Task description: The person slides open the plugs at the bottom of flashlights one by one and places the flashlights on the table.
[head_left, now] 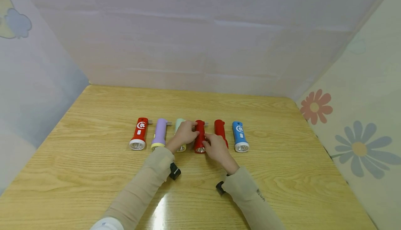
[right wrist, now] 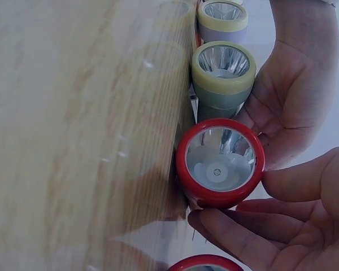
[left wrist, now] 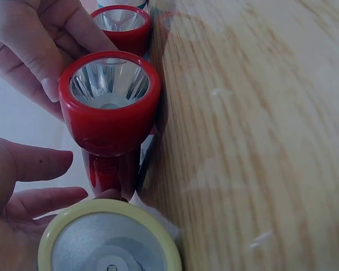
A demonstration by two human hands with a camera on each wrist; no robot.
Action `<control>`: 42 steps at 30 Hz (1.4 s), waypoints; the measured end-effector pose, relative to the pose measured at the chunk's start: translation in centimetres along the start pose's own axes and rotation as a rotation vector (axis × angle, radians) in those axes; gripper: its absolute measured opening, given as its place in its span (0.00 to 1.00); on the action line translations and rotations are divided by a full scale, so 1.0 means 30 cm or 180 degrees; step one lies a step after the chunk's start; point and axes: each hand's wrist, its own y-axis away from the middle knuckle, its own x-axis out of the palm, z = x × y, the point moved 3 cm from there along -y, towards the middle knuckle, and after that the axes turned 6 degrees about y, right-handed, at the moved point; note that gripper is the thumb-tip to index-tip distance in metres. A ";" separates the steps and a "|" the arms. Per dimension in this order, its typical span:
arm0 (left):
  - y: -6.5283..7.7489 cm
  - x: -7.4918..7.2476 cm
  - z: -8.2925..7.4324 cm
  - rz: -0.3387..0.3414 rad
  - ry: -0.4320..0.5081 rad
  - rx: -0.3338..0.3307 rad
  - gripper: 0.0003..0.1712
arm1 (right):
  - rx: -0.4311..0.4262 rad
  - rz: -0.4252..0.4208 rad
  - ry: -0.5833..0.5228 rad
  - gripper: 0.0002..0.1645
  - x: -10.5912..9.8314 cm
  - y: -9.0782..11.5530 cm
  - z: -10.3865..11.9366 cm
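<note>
A red flashlight (head_left: 199, 141) lies between the two hands, its lens toward the person. At its lens end, my right hand (head_left: 217, 148) pinches the red rim (right wrist: 190, 192) with thumb and fingertips. My left hand (head_left: 185, 133) reaches over a mint-green flashlight (right wrist: 217, 107) toward the red one's tail; in the left wrist view its thumb (left wrist: 45, 165) stays extended, apart from the fingers. Just right of the right hand lies a second red flashlight (head_left: 220, 129), partly covered by that hand. The left hand and wrist hide part of the mint-green one.
Further left lie a purple flashlight (head_left: 160, 131) and a red flashlight with white rim (head_left: 139, 132). A blue flashlight (head_left: 239, 136) ends the row on the right. All rest on the wooden table (head_left: 282, 181), which meets a pale curtain (head_left: 200, 49) at the back.
</note>
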 end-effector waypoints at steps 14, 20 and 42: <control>0.010 -0.006 -0.001 -0.0047 0.0358 0.0003 0.22 | 0.0082 -0.0088 -0.0159 0.18 -0.026 0.042 -0.018; 0.014 -0.009 -0.012 -0.0124 0.0374 0.0035 0.21 | 0.0045 -0.0114 -0.0457 0.19 -0.040 0.070 -0.029; 0.047 -0.008 -0.061 -0.0218 0.0617 0.0269 0.10 | -0.0094 -0.0400 -0.0510 0.17 -0.102 0.152 -0.060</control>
